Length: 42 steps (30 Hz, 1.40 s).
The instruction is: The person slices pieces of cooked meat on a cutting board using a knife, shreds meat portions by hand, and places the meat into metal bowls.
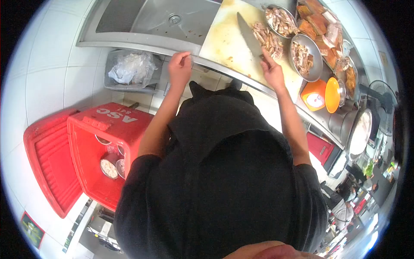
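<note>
My right hand (272, 72) is closed round the handle of a large knife (249, 35), whose blade lies over the white cutting board (217, 41). Just right of the blade is a pile of sliced meat (268, 39). Beyond it, two metal bowls hold more cut meat, one at the top (280, 20) and one nearer (306, 58). My left hand (180, 67) hovers by the counter's front edge, left of the board, fingers curled; whatever it may hold is hidden.
A metal sink (172, 19) lies left of the board. Large meat pieces (317, 23), an orange scale (314, 94) and an orange bowl (332, 95) stand right. Below left are a bagged bin (131, 69) and an open red cooler (101, 151). A person (343, 211) is at far right.
</note>
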### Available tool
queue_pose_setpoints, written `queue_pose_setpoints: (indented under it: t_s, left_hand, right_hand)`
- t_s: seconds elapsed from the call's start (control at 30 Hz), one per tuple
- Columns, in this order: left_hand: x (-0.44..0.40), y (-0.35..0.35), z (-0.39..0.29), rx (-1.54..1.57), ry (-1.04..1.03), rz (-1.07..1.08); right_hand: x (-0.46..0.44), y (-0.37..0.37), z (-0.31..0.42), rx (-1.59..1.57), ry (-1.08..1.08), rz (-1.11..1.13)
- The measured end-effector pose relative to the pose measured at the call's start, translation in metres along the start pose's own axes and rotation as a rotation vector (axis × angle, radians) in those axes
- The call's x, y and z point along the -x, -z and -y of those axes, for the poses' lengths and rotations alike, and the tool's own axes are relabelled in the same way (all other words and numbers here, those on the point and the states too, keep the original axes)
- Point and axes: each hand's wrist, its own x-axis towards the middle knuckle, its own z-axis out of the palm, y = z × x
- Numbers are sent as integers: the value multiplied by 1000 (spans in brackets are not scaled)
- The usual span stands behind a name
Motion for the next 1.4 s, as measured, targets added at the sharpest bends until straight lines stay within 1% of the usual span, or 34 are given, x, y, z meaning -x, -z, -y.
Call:
queue_pose_setpoints:
  t_s: [0.03,0.13,0.23,0.27,0.3,0.33,0.37,0.4,0.43,0.47,0.5,0.57,0.6,0.63,0.7,0.8,0.9,0.97,1.0,1.03,1.1,1.17,1.2,1.3,1.4]
  left_hand:
    - [1,3,3,-12,8,3]
    - [6,7,9,35,73,8]
    - [8,2,22,111,157,13]
    - [6,1,25,86,147,21]
    - [2,-1,20,64,132,29]
    - [-3,-6,17,46,111,43]
    - [-11,-11,13,56,86,44]
    - [-19,-15,16,71,61,45]
    - [-27,-20,21,84,38,43]
    - [-36,-24,32,102,47,50]
    - [-45,-28,23,116,74,47]
    - [-57,-31,5,135,130,24]
    - [-62,-29,-2,72,107,41]
    - [-63,-32,-10,46,69,51]
    - [-68,-41,-28,-10,-7,72]
    - [-68,-73,-64,-96,-201,145]
    - [-68,-122,-116,-84,-368,353]
    - [-67,-168,-149,-61,-462,474]
    - [-66,-192,-161,-77,-573,505]
    - [-65,-218,-173,-89,-686,536]
    - [-55,-265,-202,-72,-808,627]
    - [-50,-306,-225,-110,-885,793]
    - [-48,-325,-231,-131,-921,876]
    - [-43,-375,-225,-251,-1011,984]
    - [-41,-404,-215,-322,-1090,1036]
  right_hand:
    - [-3,16,7,40,-60,9]
    - [4,37,27,27,-8,-126]
    - [18,39,42,-117,157,-256]
    - [21,34,37,-85,151,-216]
    - [28,29,45,-107,103,-113]
    - [31,15,46,-112,236,-114]
    - [36,8,47,-136,131,62]
    - [39,0,52,-126,92,158]
    - [40,-15,39,-5,162,142]
    - [41,-13,40,-38,162,152]
    - [42,-10,41,-73,168,166]
    - [35,0,20,-38,206,3]
    - [31,8,12,-22,225,-74]
    - [27,20,7,98,80,-29]
    - [23,33,-7,5,342,-223]
    - [36,42,-7,195,270,-43]
    - [36,14,-27,107,367,-183]
    - [38,28,-17,123,257,-71]
    - [39,33,-13,126,199,-13]
    - [37,34,-17,122,190,29]
    - [32,33,-26,116,174,112]
    - [29,38,-30,119,198,102]
    - [28,41,-32,126,192,119]
    - [39,57,-34,90,150,159]
    - [44,65,-43,28,132,190]
